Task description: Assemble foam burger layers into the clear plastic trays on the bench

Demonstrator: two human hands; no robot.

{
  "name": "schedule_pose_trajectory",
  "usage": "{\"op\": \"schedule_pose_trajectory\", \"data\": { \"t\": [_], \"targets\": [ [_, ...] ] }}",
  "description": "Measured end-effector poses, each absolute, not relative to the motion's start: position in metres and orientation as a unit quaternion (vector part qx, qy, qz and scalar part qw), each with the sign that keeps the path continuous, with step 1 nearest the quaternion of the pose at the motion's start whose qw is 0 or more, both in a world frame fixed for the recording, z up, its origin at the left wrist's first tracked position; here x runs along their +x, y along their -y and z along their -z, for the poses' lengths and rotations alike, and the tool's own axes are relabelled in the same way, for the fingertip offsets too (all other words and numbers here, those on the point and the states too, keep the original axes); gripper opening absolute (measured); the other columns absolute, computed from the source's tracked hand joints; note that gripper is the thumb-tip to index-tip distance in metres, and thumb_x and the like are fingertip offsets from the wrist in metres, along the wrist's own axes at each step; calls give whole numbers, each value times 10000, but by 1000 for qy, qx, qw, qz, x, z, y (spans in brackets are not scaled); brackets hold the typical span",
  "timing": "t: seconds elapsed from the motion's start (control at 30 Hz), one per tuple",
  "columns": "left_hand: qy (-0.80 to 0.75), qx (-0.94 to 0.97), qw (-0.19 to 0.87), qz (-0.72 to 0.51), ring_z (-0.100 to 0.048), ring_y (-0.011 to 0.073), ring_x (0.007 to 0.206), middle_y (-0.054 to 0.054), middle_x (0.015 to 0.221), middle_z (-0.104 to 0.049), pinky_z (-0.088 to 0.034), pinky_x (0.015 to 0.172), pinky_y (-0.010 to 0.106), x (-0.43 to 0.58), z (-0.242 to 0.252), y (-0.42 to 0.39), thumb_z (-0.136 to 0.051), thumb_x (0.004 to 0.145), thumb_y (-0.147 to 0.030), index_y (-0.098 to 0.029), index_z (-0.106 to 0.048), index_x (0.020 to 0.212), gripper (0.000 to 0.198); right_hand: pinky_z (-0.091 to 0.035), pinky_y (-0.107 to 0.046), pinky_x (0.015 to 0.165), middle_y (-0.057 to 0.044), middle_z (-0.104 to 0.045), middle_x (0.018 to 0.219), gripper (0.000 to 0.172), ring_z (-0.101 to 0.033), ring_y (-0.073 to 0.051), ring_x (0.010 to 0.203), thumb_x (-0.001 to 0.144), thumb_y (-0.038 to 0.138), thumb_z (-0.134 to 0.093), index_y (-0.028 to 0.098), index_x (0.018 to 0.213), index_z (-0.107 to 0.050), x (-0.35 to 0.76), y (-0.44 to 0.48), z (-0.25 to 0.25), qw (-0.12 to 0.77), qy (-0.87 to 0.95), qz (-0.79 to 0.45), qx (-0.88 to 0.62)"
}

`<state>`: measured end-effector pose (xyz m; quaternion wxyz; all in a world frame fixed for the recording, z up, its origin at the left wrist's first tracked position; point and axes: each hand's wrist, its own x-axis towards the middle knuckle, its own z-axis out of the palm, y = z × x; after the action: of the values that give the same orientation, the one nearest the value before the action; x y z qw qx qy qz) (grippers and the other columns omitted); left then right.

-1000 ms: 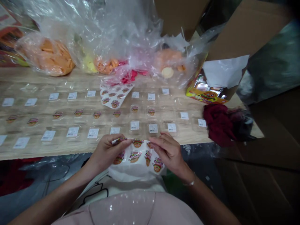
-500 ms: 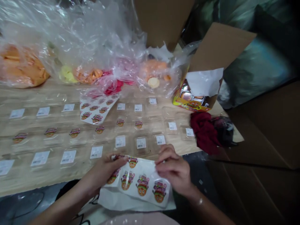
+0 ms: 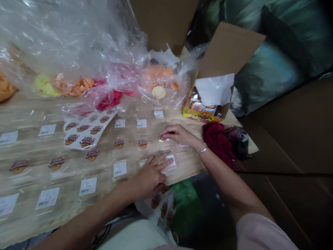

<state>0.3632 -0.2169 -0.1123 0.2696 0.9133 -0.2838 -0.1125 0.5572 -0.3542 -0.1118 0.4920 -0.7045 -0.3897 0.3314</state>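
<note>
Where the right hand is: the right hand [image 3: 179, 134] is out over the right part of the desk [image 3: 188, 170], just beside a dark red cloth [image 3: 217, 140].
Right grip: the fingertips are together, pinched on a small sticker [image 3: 163, 139] that is down at the desk top.
Left hand: the left hand [image 3: 149, 175] lies on a clear packet [image 3: 170, 160] with a white label, near the front edge.
Left grip: the fingers are flat and apart, holding nothing.
Sticker sheet: a sticker sheet [image 3: 162, 206] hangs off the front edge, just under the left hand; it is too blurry to tell if the hand pins it.
Desk: light wood, with rows of clear packets. Some have white labels and some have burger stickers.
Second sheet: a second sheet [image 3: 83, 133] of burger stickers lies flat further left.
Back of desk: big plastic bags [image 3: 78, 52] hold orange, yellow and red bits.
Boxes: a yellow box [image 3: 201, 114] sits at the back right, and a brown cardboard box [image 3: 229, 48] stands open behind it.
</note>
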Motion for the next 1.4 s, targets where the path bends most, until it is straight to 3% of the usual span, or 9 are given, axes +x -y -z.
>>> {"op": "schedule_pose_trajectory", "data": {
  "t": [0.3,0.87,1.4],
  "targets": [
    [282,918,262,98,-228,368,1427,66,1516,-377,-226,1087,622,361,119,216,-614,831,-239,-203,-695,829,88,-520,-277,751,-28,-717,832,183,-664,-137,782,842,329,-643,166,879,-718,572,349,112,440,444,-393,-674],
    [278,919,267,83,-256,351,1419,78,1494,-414,-200,1111,594,361,118,217,-622,829,-232,-201,-708,838,92,-523,-283,766,-40,-725,867,220,-673,-148,824,827,364,-656,167,907,-710,555,355,122,517,361,-361,-687],
    [277,917,270,100,-198,345,1441,50,1522,-367,-193,1089,617,361,117,217,-576,860,-235,-220,-698,853,123,-506,-281,767,-45,-713,885,158,-661,-148,827,854,273,-614,160,911,-708,551,357,126,509,390,-309,-703]
  ]
}}
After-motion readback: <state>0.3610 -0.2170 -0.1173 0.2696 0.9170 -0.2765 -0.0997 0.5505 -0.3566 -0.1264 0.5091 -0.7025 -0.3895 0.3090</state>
